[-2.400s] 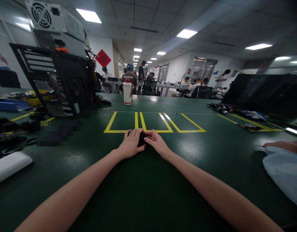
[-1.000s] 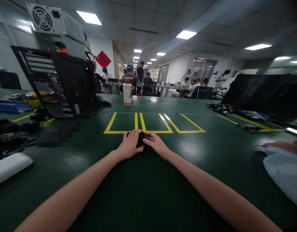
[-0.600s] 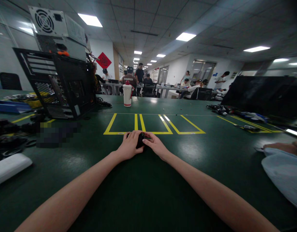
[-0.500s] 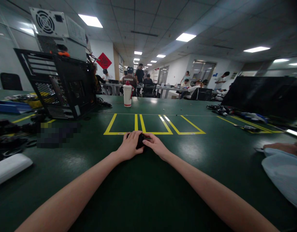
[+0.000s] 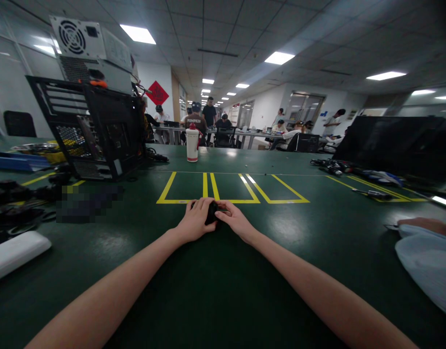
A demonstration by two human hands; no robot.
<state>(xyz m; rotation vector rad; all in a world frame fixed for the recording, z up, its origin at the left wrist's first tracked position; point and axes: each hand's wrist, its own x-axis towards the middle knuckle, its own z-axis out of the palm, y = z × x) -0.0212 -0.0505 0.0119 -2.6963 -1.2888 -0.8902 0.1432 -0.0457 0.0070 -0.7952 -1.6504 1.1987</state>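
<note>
Both my hands rest on the dark green table (image 5: 215,271), meeting just in front of the yellow tape boxes (image 5: 230,186). Between them is a small black object (image 5: 211,212), mostly hidden by my fingers. My left hand (image 5: 194,220) curls around its left side. My right hand (image 5: 235,219) pinches its right side with fingertips. What the object is cannot be made out.
An open black computer case (image 5: 95,128) with a grey power supply (image 5: 88,48) on top stands at the left. A white bottle (image 5: 192,143) stands farther back. Black parts and a white block (image 5: 15,252) lie left. Tools (image 5: 371,194) and a co-worker's sleeve (image 5: 426,261) are right.
My hands stay on the small black object with only slight finger shifts. The view has drifted a little; the co-worker's arm at the right moved slightly.
</note>
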